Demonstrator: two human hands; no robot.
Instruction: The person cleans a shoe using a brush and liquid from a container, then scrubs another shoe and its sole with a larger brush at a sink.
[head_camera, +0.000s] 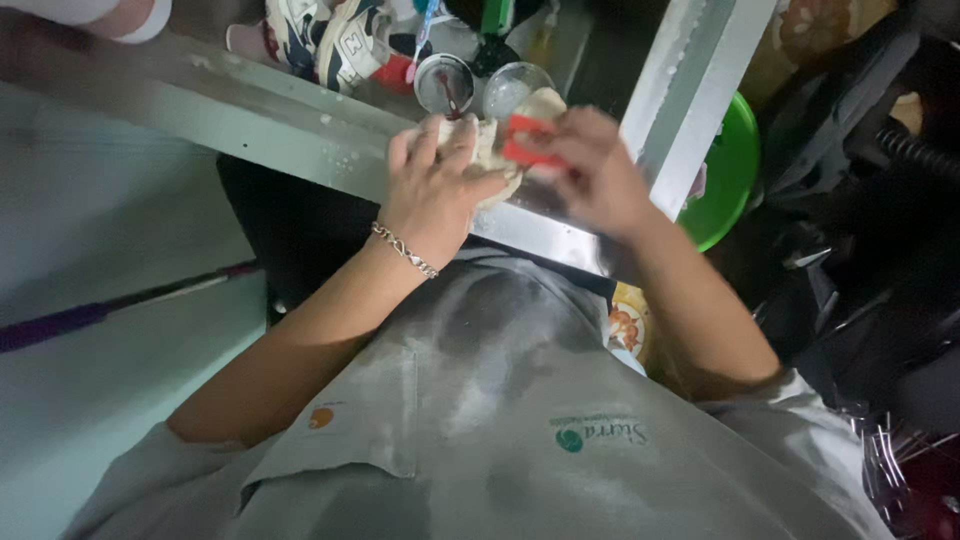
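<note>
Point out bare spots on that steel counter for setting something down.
Free: the steel counter strip left of the left hand, running to the frame's left edge. Crowded: behind the dough and right hand, where two cups and sneakers stand.

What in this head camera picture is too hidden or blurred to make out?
- Pale dough lump: mostly covered by the left hand.
- Red flat scraper: partly hidden in the right hand, motion-blurred.
- Green round plastic basin: behind the steel counter edge.
- Two round cups: contents unclear.
</note>
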